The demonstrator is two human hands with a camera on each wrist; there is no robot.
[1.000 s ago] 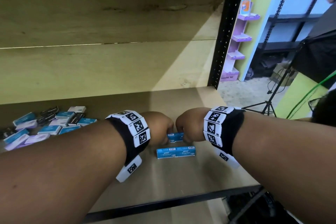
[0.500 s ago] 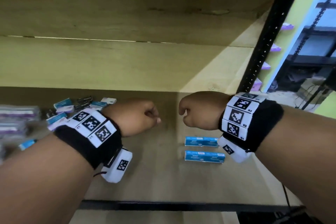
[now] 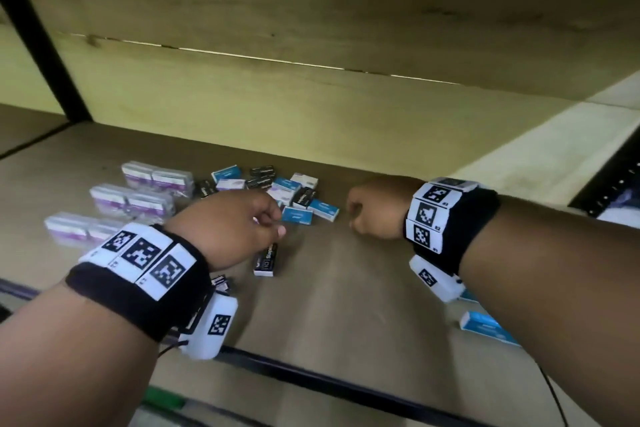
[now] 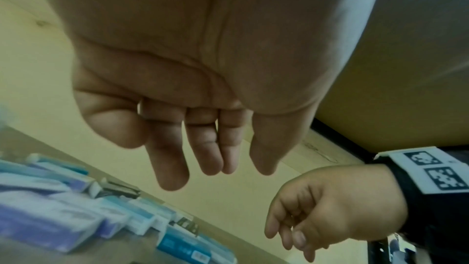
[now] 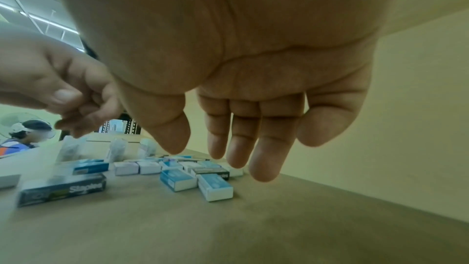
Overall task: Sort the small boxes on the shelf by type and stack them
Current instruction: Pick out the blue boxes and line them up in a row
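Loose small boxes (image 3: 294, 194) crowd the shelf (image 3: 346, 288) toward its back edge, wrapped packs (image 3: 131, 199) leftward. Left hand (image 3: 232, 222) and right hand (image 3: 375, 206) hover apart above, fingers relaxed, empty.

Loose heap of small blue, white and black boxes (image 3: 277, 192) on the shelf (image 3: 346, 288), one black box (image 3: 266, 260) apart nearer the front

"Staples" on dark box (image 5: 62, 190) side (same box, head view: partly hidden); other labels blurred.

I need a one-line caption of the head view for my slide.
Two empty hands, left hand and right hand, hover above scattered small blue, black and white cardboard boxes on wooden shelf.
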